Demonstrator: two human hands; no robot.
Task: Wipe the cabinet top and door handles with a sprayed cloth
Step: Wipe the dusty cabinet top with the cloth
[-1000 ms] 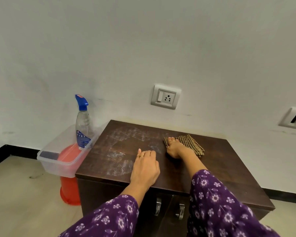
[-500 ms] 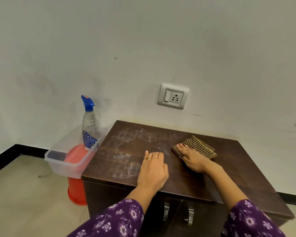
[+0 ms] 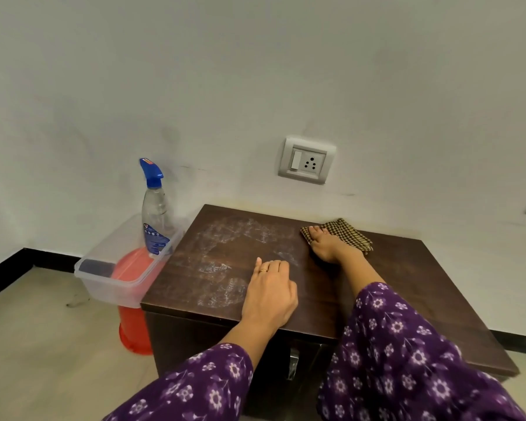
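Cloth [image 3: 348,235] pushed back, right grip [image 3: 328,247] pressing it flat-fingered, left grip [image 3: 269,294] resting open

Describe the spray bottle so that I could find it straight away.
Find the dark wooden cabinet top; off its left edge a clear plastic tub rests on an orange-red bucket. The spray bottle stands upright in that tub, at the end nearest the cabinet. It is the tallest thing there: clear body, blue label, blue trigger head.

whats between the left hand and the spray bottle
Head view: only the cabinet top, streaked with whitish smears, then the wall of the clear tub the spray bottle stands in.
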